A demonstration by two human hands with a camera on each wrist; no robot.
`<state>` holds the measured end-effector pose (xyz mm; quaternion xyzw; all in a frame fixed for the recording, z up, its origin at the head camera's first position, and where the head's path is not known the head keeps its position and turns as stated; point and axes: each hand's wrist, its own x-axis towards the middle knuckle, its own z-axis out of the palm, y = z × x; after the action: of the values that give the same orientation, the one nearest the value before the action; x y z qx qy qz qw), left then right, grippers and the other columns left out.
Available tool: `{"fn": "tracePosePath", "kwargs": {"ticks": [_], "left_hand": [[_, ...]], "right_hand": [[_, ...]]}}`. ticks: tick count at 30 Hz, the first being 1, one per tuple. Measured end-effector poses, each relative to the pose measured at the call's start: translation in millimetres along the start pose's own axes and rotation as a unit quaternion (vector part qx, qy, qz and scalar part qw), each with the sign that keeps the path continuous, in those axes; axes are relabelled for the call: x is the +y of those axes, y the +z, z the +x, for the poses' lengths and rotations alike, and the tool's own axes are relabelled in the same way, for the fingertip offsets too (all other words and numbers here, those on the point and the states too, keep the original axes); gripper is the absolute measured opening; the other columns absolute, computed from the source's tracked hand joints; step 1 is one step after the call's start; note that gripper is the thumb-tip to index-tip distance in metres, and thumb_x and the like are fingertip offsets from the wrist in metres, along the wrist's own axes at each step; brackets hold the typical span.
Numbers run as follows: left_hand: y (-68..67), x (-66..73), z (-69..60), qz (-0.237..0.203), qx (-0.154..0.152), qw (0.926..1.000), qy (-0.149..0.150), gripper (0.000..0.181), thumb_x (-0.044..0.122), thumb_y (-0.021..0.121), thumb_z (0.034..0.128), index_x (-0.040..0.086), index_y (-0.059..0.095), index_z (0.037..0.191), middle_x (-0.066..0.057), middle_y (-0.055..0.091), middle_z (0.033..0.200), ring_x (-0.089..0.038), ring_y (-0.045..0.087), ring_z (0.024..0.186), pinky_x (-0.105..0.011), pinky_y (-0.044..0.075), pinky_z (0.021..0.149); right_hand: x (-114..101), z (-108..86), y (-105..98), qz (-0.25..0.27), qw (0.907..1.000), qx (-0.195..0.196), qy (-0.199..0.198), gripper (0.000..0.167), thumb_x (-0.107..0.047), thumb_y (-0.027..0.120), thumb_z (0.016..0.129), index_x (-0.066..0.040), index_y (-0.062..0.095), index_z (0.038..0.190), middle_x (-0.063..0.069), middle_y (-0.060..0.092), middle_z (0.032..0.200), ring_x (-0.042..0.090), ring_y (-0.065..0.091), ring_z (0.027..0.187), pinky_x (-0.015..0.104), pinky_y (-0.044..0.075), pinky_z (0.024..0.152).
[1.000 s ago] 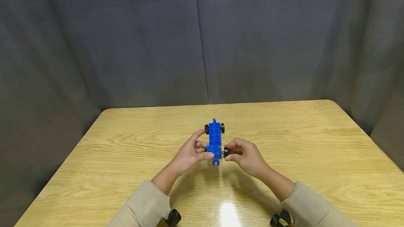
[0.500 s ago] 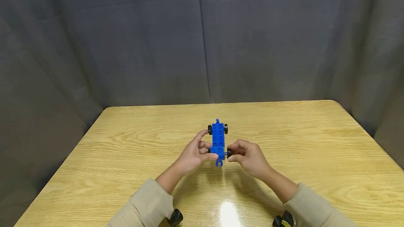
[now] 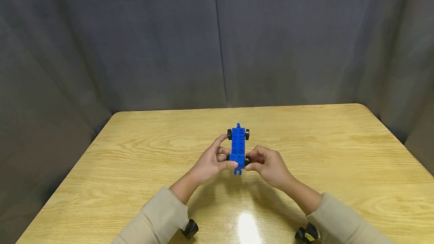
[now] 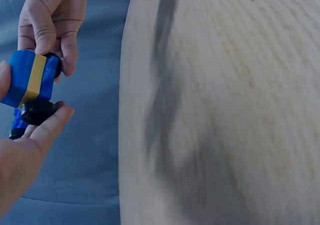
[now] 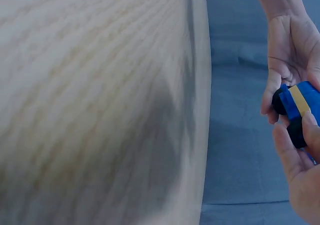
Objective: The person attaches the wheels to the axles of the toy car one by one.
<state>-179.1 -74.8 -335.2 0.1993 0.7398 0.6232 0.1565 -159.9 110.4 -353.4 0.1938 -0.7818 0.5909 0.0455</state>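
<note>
A blue studded toy car with black wheels is held up over the table, its long side pointing away from me. A hook juts from its near end. My left hand grips the near end from the left, thumb on top of the blue brick. At the near right corner, my right hand pinches a black wheel, which sits close against the body. Between blue parts, a yellow layer shows in the left wrist view. The right wrist view also shows both hands around the car.
Below lies a wood-grain table with a bright light reflection near its front. Dark grey curtains hang behind and at both sides. Black wrist devices show by the beige sleeves.
The wheel in my right hand, earlier standing out from the car on a visible axle, now sits against the body. Car and both hands have shifted slightly right in the view.
</note>
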Motion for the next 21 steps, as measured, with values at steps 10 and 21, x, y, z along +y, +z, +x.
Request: {"fn": "tracePosePath", "kwargs": {"ticks": [10, 21], "left_hand": [[-0.5, 1.2, 0.9, 0.001, 0.001, 0.9999, -0.014, 0.078, 0.010, 0.063, 0.0779, 0.011, 0.014, 0.138, -0.015, 0.050, 0.105, -0.026, 0.054, 0.095, -0.035, 0.044, 0.078], [-2.6, -7.3, 10.5, -0.006, -0.044, 0.9990, -0.007, 0.076, 0.007, 0.061, 0.0796, 0.013, 0.014, 0.139, -0.017, 0.048, 0.112, -0.028, 0.052, 0.100, -0.035, 0.042, 0.081]], "right_hand": [[1, 2.9, -3, 0.002, 0.9993, -0.022, 0.030, 0.017, 0.008, 0.063, 0.073, 0.010, 0.054, 0.087, 0.017, 0.058, 0.086, 0.024, 0.060, 0.076, 0.027, 0.049, 0.063], [6, 1.9, -16, 0.041, 0.9941, -0.090, 0.046, 0.022, -0.002, 0.063, 0.077, 0.006, 0.049, 0.093, 0.016, 0.052, 0.093, 0.023, 0.057, 0.074, 0.031, 0.048, 0.066]]}}
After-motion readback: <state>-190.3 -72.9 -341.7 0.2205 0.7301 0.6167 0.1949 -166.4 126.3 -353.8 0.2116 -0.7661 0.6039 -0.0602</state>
